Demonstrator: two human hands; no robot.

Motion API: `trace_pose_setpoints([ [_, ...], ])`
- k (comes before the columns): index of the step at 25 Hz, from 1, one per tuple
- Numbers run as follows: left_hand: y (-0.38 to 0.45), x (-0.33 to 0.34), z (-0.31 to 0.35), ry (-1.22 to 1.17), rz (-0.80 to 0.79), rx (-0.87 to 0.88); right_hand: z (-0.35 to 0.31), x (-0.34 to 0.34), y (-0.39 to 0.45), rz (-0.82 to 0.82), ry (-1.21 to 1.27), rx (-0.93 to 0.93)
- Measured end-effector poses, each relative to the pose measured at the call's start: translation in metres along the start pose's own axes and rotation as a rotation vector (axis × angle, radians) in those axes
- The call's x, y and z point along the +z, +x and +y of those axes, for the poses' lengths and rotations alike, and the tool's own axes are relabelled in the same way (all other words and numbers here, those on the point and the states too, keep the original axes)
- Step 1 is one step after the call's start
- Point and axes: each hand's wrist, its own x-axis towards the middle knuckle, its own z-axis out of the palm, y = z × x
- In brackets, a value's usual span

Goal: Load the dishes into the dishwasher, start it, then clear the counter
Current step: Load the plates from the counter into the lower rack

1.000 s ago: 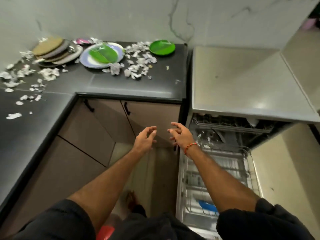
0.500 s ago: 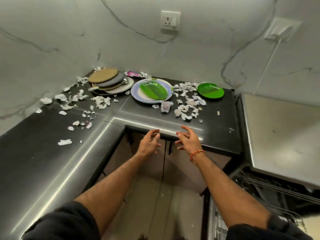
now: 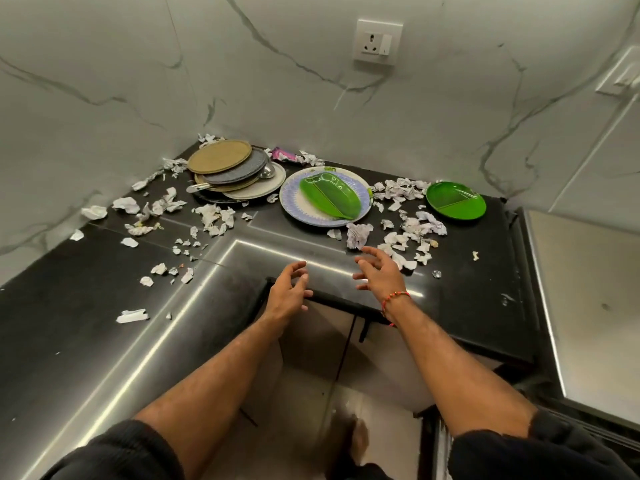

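Both hands reach forward over the inner corner of the black L-shaped desk (image 3: pixel 86 341), and neither holds anything. The left hand (image 3: pixel 289 292) has its fingers (image 3: pixel 299 268) spread and loosely bent, hanging above the desk edge without touching a thing. The right hand (image 3: pixel 379 273), with a red thread bracelet (image 3: pixel 394 299) at the wrist, is likewise spread wide, fingertips just short of a crumpled paper scrap (image 3: pixel 358 235). The dishes lie further back by the marble wall: a stack of round plates (image 3: pixel 225 169) in the corner, a green leaf-shaped dish (image 3: pixel 329 197) resting on a white and lilac plate (image 3: pixel 294 206), and a green round plate (image 3: pixel 455 201) well to the right. Torn paper scraps (image 3: pixel 412 225) litter the desk around them.
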Motion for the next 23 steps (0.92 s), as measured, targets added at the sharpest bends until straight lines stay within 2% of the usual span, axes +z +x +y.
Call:
trace_pose_setpoints([
  [7, 0.096, 0.006, 0.008, -0.032, 0.072, -0.068, -0.011, 0.003, 0.159, 0.155, -0.153, 0.023],
  [10, 0.133, 0.013, 0.020, -0.015, 0.091, -0.110, -0.014, 0.010, 0.218, 0.156, -0.246, 0.072],
  [14, 0.167, 0.020, 0.030, -0.019, 0.126, -0.119, -0.025, 0.023, 0.257, 0.073, -0.449, 0.067],
  [18, 0.174, 0.016, 0.033, 0.000, 0.124, -0.123, -0.035, 0.038, 0.279, 0.092, -0.648, 0.120],
  [23, 0.178, -0.003, 0.033, 0.000, 0.132, -0.107, -0.039, 0.050, 0.285, 0.122, -0.629, 0.148],
])
